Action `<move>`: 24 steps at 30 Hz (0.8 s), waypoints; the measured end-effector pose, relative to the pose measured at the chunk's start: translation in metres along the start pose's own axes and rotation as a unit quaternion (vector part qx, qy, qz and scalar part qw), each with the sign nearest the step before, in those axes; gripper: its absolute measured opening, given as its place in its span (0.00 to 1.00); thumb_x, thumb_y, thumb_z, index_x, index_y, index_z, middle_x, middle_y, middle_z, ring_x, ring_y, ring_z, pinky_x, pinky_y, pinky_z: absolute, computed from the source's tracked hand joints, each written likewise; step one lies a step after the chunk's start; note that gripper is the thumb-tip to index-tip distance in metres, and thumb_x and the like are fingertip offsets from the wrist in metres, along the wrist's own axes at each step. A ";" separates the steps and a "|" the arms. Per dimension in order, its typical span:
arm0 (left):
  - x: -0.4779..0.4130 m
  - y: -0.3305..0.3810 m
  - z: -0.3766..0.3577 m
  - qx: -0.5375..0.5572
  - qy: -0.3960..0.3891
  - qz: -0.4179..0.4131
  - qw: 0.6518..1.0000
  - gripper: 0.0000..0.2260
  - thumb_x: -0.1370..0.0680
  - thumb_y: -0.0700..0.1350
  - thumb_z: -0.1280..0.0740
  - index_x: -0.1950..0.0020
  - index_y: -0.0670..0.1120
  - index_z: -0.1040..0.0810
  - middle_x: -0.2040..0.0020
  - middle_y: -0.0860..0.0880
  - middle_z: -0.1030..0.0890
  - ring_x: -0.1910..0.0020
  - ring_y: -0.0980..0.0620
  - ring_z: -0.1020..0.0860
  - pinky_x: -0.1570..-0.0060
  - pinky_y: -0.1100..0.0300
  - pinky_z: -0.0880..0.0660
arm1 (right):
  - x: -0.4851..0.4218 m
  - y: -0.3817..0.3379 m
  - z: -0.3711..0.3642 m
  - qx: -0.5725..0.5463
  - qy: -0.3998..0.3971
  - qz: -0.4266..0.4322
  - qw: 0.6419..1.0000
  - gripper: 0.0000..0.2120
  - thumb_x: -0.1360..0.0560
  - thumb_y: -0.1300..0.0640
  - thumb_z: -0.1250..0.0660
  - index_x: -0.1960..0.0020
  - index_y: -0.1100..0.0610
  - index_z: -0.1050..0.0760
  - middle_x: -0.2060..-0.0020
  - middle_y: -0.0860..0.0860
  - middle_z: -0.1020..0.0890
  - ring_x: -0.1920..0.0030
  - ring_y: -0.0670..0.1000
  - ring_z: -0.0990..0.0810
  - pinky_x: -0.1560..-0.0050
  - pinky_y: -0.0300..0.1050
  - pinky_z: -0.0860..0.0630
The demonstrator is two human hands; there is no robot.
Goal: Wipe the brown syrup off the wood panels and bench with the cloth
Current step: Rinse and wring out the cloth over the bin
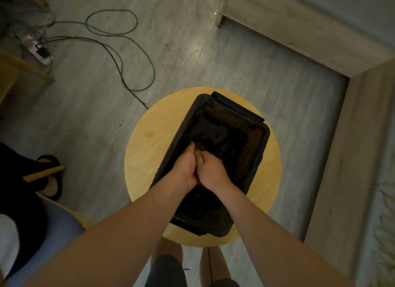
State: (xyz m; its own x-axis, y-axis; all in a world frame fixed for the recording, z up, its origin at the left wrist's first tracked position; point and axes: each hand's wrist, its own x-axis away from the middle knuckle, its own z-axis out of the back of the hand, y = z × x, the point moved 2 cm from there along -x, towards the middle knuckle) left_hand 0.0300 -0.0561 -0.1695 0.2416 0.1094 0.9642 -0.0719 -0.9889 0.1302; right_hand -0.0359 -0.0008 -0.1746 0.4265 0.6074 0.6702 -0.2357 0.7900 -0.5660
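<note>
Left hand (185, 167) and right hand (211, 169) meet inside black tub (265, 134), fingers curled round olive cloth (195, 152) between them. Judged: wringing step. Next: lift cloth clear of tub, then wipe

A round yellow wooden tabletop (149, 158) is seen from above, and a black rectangular plastic tub (180, 134) is set slantwise on it (the dark inside cannot be made out). A faint brownish mark (149, 134) is seen left of the tub. Beyond, on the grey wood-grain floor (89, 120), a looped black cable (136, 57) and a white power strip (36, 51) are laid.
</note>
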 end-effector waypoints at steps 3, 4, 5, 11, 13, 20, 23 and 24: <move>-0.001 0.010 0.006 -0.044 -0.014 0.004 0.999 0.21 0.15 0.50 0.41 0.60 0.42 0.17 0.66 0.44 0.17 0.65 0.48 0.17 0.60 0.58 0.21 | 0.021 -0.009 0.006 -0.024 0.034 0.083 0.996 0.21 0.14 0.45 0.44 0.62 0.52 0.27 0.68 0.48 0.23 0.66 0.46 0.23 0.63 0.46 0.30; -0.003 0.012 0.008 -0.063 -0.014 0.000 0.998 0.24 0.15 0.46 0.42 0.69 0.43 0.22 0.73 0.47 0.22 0.73 0.50 0.20 0.69 0.62 0.24 | 0.026 -0.012 0.006 -0.018 0.044 0.117 0.992 0.22 0.14 0.46 0.43 0.66 0.52 0.30 0.72 0.47 0.27 0.69 0.46 0.26 0.67 0.44 0.33; -0.002 0.013 0.008 -0.077 -0.014 -0.002 0.997 0.25 0.16 0.42 0.44 0.74 0.45 0.29 0.77 0.49 0.28 0.79 0.52 0.25 0.75 0.65 0.28 | 0.029 -0.013 0.006 -0.012 0.055 0.147 0.988 0.24 0.14 0.47 0.42 0.68 0.52 0.32 0.74 0.48 0.29 0.72 0.47 0.28 0.69 0.42 0.36; 0.013 0.013 -0.004 -0.072 -0.012 -0.057 0.996 0.14 0.15 0.36 0.42 0.55 0.36 0.20 0.63 0.40 0.17 0.63 0.46 0.16 0.60 0.56 0.18 | 0.012 -0.003 0.009 0.140 0.193 0.191 0.952 0.24 0.15 0.46 0.50 0.65 0.52 0.27 0.69 0.50 0.22 0.67 0.53 0.22 0.68 0.45 0.33; 0.016 0.009 -0.007 -0.094 -0.015 -0.084 0.992 0.10 0.16 0.35 0.39 0.47 0.37 0.18 0.52 0.37 0.15 0.51 0.41 0.16 0.47 0.48 0.17 | -0.007 0.007 0.018 0.204 0.197 0.131 0.950 0.24 0.14 0.47 0.50 0.58 0.56 0.23 0.64 0.54 0.20 0.63 0.57 0.20 0.68 0.46 0.33; 0.007 -0.014 -0.002 -0.103 0.070 -0.101 0.987 0.20 0.19 0.57 0.35 0.30 0.59 0.37 0.35 0.46 0.24 0.40 0.43 0.22 0.45 0.40 0.19 | -0.034 0.019 0.023 0.093 0.113 -0.121 0.982 0.25 0.13 0.46 0.53 0.25 0.62 0.35 0.30 0.67 0.32 0.35 0.67 0.27 0.35 0.55 0.29; -0.004 -0.014 -0.002 -0.046 0.050 -0.046 0.997 0.27 0.20 0.64 0.36 0.25 0.53 0.31 0.36 0.45 0.20 0.41 0.43 0.20 0.42 0.39 0.20 | -0.028 0.017 0.013 0.010 0.023 -0.095 0.995 0.22 0.13 0.47 0.49 0.33 0.59 0.24 0.39 0.62 0.19 0.41 0.62 0.20 0.40 0.52 0.23; -0.006 -0.011 -0.003 -0.021 0.026 -0.024 0.999 0.27 0.20 0.65 0.36 0.27 0.50 0.26 0.39 0.44 0.17 0.42 0.42 0.18 0.41 0.39 0.20 | -0.022 0.015 0.011 -0.018 0.010 -0.074 0.997 0.21 0.13 0.48 0.47 0.39 0.58 0.20 0.44 0.59 0.16 0.46 0.60 0.18 0.43 0.51 0.22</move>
State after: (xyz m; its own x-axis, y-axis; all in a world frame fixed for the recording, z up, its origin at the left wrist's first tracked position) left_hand 0.0262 -0.0461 -0.1764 0.1943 0.1632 0.9673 -0.1019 -0.9774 0.1854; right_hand -0.0581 -0.0017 -0.1923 0.4725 0.4820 0.7378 -0.1379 0.8673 -0.4782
